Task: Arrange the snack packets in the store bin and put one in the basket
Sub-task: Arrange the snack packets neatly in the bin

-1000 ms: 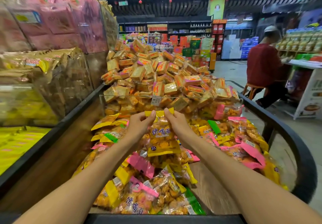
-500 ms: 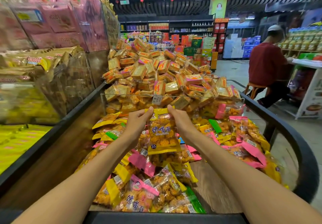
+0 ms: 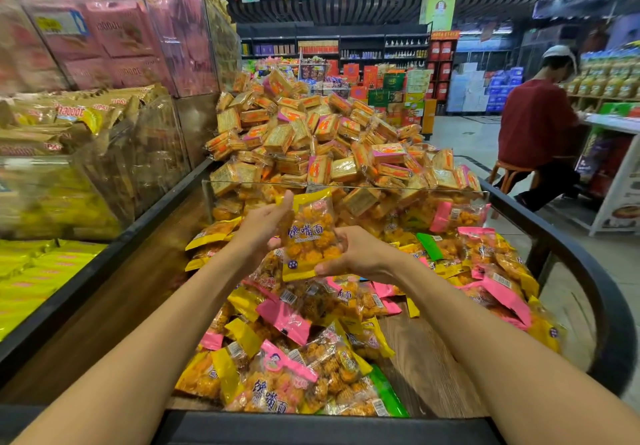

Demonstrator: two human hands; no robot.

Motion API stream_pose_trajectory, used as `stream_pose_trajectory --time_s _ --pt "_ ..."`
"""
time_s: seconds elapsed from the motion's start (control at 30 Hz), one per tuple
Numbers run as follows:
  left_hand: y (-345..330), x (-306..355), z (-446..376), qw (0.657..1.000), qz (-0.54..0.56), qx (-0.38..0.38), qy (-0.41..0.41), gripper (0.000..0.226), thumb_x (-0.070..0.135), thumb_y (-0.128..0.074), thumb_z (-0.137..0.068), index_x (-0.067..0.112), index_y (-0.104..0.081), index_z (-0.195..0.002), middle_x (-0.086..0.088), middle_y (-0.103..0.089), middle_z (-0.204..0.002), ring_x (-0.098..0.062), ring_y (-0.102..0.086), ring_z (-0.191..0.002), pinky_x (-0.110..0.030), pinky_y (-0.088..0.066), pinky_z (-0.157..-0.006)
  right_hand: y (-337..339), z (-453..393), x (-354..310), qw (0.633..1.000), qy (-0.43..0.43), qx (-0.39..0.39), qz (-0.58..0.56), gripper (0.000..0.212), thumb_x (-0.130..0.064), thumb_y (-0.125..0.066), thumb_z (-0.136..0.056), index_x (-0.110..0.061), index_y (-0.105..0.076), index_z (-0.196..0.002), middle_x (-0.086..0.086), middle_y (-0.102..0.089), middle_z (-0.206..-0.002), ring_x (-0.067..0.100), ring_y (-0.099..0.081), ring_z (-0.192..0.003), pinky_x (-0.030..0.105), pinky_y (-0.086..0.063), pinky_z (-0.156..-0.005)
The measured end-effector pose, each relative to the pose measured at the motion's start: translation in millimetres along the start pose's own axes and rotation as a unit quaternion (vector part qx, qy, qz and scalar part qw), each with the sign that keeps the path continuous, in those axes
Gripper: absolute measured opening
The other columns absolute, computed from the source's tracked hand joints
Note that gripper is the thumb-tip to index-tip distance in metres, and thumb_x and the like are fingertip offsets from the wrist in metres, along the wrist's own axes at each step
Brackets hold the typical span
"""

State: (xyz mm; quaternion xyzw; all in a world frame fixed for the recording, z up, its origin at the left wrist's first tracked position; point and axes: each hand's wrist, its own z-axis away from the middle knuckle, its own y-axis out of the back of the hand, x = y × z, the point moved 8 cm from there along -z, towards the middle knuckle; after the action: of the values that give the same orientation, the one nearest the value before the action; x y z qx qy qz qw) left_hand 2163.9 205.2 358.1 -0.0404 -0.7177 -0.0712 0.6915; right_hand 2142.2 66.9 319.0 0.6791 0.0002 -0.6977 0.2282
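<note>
Both hands' grip (image 3: 360,254) holds the yellow packet (image 3: 310,233) upright (above the bin (image 3: 588,271)).

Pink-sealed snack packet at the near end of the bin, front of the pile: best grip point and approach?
Judging by its pose, pinch the flat pink seal strip of the pink-sealed packet, coming from above. It lies on top of the pile in the bin, face up, seal exposed; the puffed body looks crushable and slippery.
</note>
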Motion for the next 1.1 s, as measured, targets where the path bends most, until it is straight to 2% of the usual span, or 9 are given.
stream_pose_trajectory --time_s 0.1,0.23,0.3,0.43,0.5,0.63,0.77,0.9,1.1 --pt "-10 -7 7 0.99 -0.11 -0.082 0.039 0.073 0.038 -0.074 -0.073 0.012 -0.046 -0.135 0.0 -0.048 -0.135 -0.02 -0.048 -0.121 -0.044 -0.041 -0.104 7 1 -4 0.997 0.011 0.026 -0.076 0.046 0.012 -0.069 -0.076 0.001 -0.057 -0.119 0.016 -0.064 -0.118 0.029 -0.062 -0.108 0.038 -0.054 -0.091" --pt "-13 -8 9 0.982 -0.163 -0.09 0.018 0.085 0.006 -0.079 -0.072 0.01 -0.035 -0.145 -0.009 -0.042 -0.144 -0.024 -0.046 -0.125 -0.029 -0.046 -0.083 13 4 -7 0.991 0.0 0.035 -0.128 0.044 0.018 -0.065 -0.076 0.005 -0.056 -0.117 0.022 -0.066 -0.113 0.031 -0.066 -0.099 0.036 -0.057 -0.085" --pt "-13 -7 9 0.982 -0.168 -0.086 0.007 0.087 -0.002 -0.077 -0.071 0.008 -0.033 -0.146 -0.011 -0.041 -0.145 -0.019 -0.051 -0.113 -0.02 -0.049 -0.069 13 6 -8 0.991 -0.004 0.027 -0.131 0.044 0.018 -0.065 -0.076 0.004 -0.055 -0.117 0.02 -0.067 -0.109 0.028 -0.068 -0.095 0.033 -0.058 -0.081" --pt "-15 -4 11 0.986 -0.148 -0.081 -0.004 0.085 -0.008 -0.073 -0.073 0.005 -0.032 -0.145 0.003 -0.053 -0.109 -0.004 -0.048 -0.074 -0.007 -0.046 -0.049 15 9 -12 0.987 -0.005 0.013 -0.158 0.044 0.018 -0.062 -0.079 -0.003 -0.055 -0.117 0.015 -0.067 -0.109 0.021 -0.069 -0.091 0.027 -0.059 -0.072" --pt "-14 -5 10 0.987 -0.14 -0.081 -0.003 0.083 -0.008 -0.073 -0.074 0.004 -0.032 -0.145 0.008 -0.045 -0.089 -0.003 -0.045 -0.072 -0.006 -0.045 -0.049 17 8 -12 0.983 -0.002 0.009 -0.181 0.051 0.018 -0.062 -0.08 -0.002 -0.051 -0.125 0.017 -0.066 -0.115 0.023 -0.068 -0.097 0.029 -0.059 -0.076" --pt "-14 -5 12 0.987 -0.136 -0.08 -0.003 0.081 -0.009 -0.073 -0.073 0.002 -0.034 -0.143 0.003 -0.045 -0.084 -0.004 -0.046 -0.07 -0.006 -0.045 -0.051 18 7 -10 0.985 0.0 0.011 -0.172 0.057 0.016 -0.062 -0.08 -0.001 -0.047 -0.132 0.019 -0.064 -0.118 0.026 -0.067 -0.099 0.032 -0.059 -0.08" --pt "-8 6 12 0.98 -0.185 -0.04 -0.059 0.073 0.004 -0.078 -0.073 0.01 -0.043 -0.137 0.002 -0.055 -0.097 -0.007 -0.056 -0.079 -0.012 -0.049 -0.057 23 4 -11 0.985 0.024 0.056 -0.162 0.059 0.014 -0.066 -0.078 -0.003 -0.048 -0.131 0.017 -0.063 -0.122 0.028 -0.064 -0.109 0.039 -0.055 -0.09" --pt "-3 19 11 0.971 -0.187 0.038 -0.141 0.042 0.026 -0.07 -0.084 0.015 -0.051 -0.12 -0.002 -0.056 -0.112 -0.01 -0.058 -0.096 -0.021 -0.054 -0.075 29 6 -19 0.981 0.069 0.182 -0.009 0.063 0.004 -0.075 -0.075 -0.005 -0.048 -0.131 0.01 -0.064 -0.122 0.025 -0.061 -0.112 0.044 -0.052 -0.095" --pt "-17 -1 7 0.999 0.002 -0.029 -0.024 0.052 0.05 -0.052 -0.089 0.004 -0.064 -0.111 -0.014 -0.067 -0.11 -0.023 -0.064 -0.098 -0.036 -0.053 -0.089 11 14 -40 0.955 0.136 0.205 0.166 0.074 -0.018 -0.081 -0.072 -0.022 -0.04 -0.133 0.004 -0.05 -0.118 0.018 -0.055 -0.098 0.026 -0.048 -0.077"
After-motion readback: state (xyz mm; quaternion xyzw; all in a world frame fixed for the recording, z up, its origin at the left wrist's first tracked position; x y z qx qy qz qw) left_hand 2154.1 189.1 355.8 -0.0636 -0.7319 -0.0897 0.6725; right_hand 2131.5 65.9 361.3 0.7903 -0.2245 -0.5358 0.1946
